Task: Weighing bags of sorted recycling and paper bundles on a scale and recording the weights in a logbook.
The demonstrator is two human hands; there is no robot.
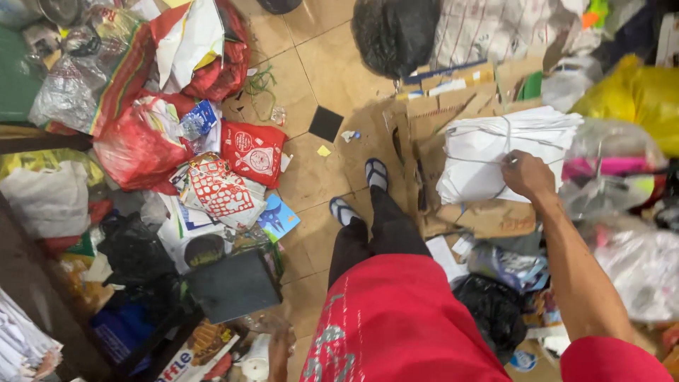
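My right hand (525, 174) rests on a tied bundle of white paper (488, 152), fingers closed around the string that binds it. The bundle sits on flattened brown cardboard (424, 120) on the tiled floor. My left hand (279, 346) hangs low at the bottom edge, close to a white cup-like object (256, 364); whether it grips anything is unclear. I wear a red shirt, dark trousers and sandals (376, 172).
Red plastic bags (141, 145), printed wrappers and clear bags pile up on the left. A black bag (392, 32) lies at the top, a yellow bag (636, 95) at the right, another black bag (495, 311) near my right leg. A dark flat board (233, 286) lies lower left.
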